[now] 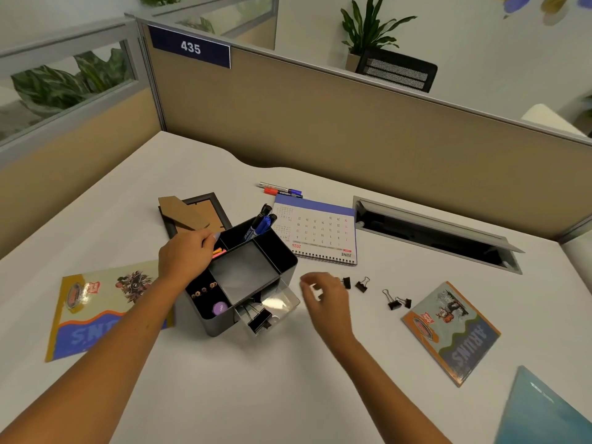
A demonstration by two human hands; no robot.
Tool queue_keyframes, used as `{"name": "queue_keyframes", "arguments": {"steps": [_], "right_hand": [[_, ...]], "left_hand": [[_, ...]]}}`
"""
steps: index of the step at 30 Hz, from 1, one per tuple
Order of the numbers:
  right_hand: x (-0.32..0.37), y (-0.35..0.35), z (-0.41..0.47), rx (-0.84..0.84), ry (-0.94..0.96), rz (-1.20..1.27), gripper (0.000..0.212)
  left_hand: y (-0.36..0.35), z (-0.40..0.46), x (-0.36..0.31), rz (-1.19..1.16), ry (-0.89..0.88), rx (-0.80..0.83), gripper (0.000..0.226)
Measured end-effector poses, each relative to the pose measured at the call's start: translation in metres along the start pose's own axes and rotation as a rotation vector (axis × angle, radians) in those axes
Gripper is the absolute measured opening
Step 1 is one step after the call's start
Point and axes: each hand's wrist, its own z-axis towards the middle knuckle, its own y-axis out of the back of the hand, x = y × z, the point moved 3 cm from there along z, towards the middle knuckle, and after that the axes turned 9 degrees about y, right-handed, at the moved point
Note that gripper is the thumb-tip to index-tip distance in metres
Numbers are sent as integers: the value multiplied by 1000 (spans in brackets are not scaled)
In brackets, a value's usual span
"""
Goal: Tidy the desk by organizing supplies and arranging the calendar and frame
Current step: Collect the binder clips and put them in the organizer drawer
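- Right hand (323, 302) at centre frame, fingers loosely curled, holding nothing I can see — reaching toward clips (362, 284) loose on the desk.
- Left hand (187, 257) grips the organizer (282, 257) rim.
- Markers (282, 190), flat calendar (320, 233) and face-down frame (193, 214), upper centre — all pending.

We see a tan partition (320, 123) with number plate 435 (190, 47), a potted plant (368, 30), a desk cable hatch (435, 235), two printed booklets (455, 331).
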Motion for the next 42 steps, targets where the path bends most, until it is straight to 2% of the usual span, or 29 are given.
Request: {"name": "queue_keyframes", "arguments": {"steps": [2,5,9,12,16,19,21,24,26,29,33,37,39,42], "right_hand": [[-26,6,7,-40,-80,-104,23],[-62,6,12,101,-191,-340,45],[-84,3,3,221,-214,-450,57],[-84,0,-8,208,-165,-485,53],[-82,-2,-16,185,-211,-470,36],[-78,2,-14,162,-251,-391,30],[-70,7,-11,83,-251,-281,25],[-44,15,-6,-73,-159,-85,22],[-20,17,-4,-112,-58,46,21],[12,9,-8,-24,142,125,18],[29,-16,-21,159,391,-67,12],[29,-30,-25,178,450,-149,12],[27,-28,-25,104,452,-158,14],[15,-14,-18,-43,359,-158,11]], "left_hand": [[0,0,0,-5,1,-6,37],[0,0,-1,-9,6,-3,37],[-1,0,2,-3,9,0,37],[-1,0,1,-23,6,-3,36],[0,-1,0,-36,3,-8,36],[1,-2,1,-75,-4,-13,31],[1,-2,1,-92,-12,-15,30],[1,-1,2,-105,-16,-21,27],[0,0,3,-104,-5,-29,25],[-1,1,4,-108,-10,-39,24],[-2,1,5,-118,-6,-37,24],[-1,1,4,-119,-2,-28,24],[-1,0,3,-116,-3,-30,24],[0,0,3,-117,-4,-33,24]]}}
